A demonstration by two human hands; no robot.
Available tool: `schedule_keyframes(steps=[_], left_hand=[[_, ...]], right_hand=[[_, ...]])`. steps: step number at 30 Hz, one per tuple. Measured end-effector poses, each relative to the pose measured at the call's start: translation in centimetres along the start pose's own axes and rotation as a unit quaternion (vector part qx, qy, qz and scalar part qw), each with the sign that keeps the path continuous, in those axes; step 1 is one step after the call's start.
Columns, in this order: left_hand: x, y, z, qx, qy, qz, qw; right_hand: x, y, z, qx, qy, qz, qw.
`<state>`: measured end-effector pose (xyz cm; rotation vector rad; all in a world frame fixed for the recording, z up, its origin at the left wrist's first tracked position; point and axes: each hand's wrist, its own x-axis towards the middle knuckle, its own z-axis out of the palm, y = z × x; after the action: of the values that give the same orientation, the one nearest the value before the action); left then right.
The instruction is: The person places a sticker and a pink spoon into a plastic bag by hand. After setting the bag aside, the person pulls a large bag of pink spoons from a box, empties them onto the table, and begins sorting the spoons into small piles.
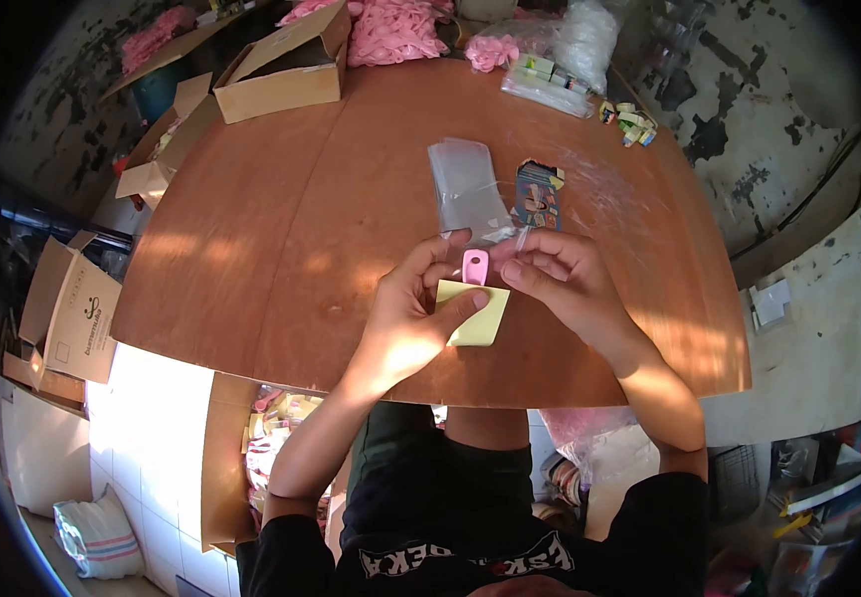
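My left hand [410,308] is closed on a pale yellow card [485,326], thumb across its front. From the card's top edge sticks out a pink plastic handle [474,263] with a hole in its end; the rest of that item is hidden. My right hand [570,284] is beside it, thumb and forefinger drawn together at a bit of clear plastic film [523,238], whose full shape I cannot make out. Just beyond my hands lie a stack of clear plastic bags [465,179] and a dark printed card pack [538,199].
On the brown table [221,249], an open carton [286,75], pink items in plastic [395,35] and small boxes [548,78] stand at the far edge. Small yellow-green pieces [631,124] lie far right. Below the near edge, a carton [226,448] holds pink and yellow pieces.
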<state>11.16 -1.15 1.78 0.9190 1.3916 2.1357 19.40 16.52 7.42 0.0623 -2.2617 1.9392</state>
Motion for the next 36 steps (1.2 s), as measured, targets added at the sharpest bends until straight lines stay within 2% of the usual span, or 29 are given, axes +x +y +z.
schedule_keyframes(steps=[1,5,8,14,17,19,23,25,31,36], left_hand=[[-0.1,-0.1,0.0,0.012,-0.003,-0.025,1.0],[-0.2,0.2,0.1,-0.022,-0.023,-0.006,0.999],[-0.1,-0.1,-0.4,-0.012,0.012,-0.005,1.0],[-0.2,-0.2,-0.2,0.024,0.041,0.019,0.999],[-0.4,0.3,-0.6,0.051,0.044,0.023,0.997],[-0.6,0.5,-1.1,0.047,0.017,0.031,0.998],[-0.7,0.9,-1.6,0.03,-0.015,0.018,0.999],[-0.7,0.8,-1.7,0.074,-0.007,0.068,0.995],[-0.8,1.7,-2.0,0.083,-0.048,0.065,0.993],[-1.0,1.5,-2.7,0.07,-0.071,0.062,0.993]], right_hand=[[0.0,0.6,-0.1,0.014,-0.001,0.012,1.0],[-0.4,1.1,0.1,0.017,0.012,0.024,1.0],[-0.5,1.7,0.2,0.031,0.026,0.026,0.999],[-0.8,2.1,0.2,-0.003,0.063,-0.033,0.997],[-1.0,2.2,0.1,0.006,0.053,-0.033,0.998],[-1.1,2.2,0.0,0.046,0.046,-0.038,0.997],[-1.3,2.3,-0.1,0.042,0.048,-0.028,0.998],[-1.4,2.2,-0.3,0.025,0.032,-0.043,0.998],[-1.3,2.1,-0.7,0.018,-0.034,-0.101,0.994],[-1.6,2.5,-0.9,0.008,-0.053,-0.105,0.993]])
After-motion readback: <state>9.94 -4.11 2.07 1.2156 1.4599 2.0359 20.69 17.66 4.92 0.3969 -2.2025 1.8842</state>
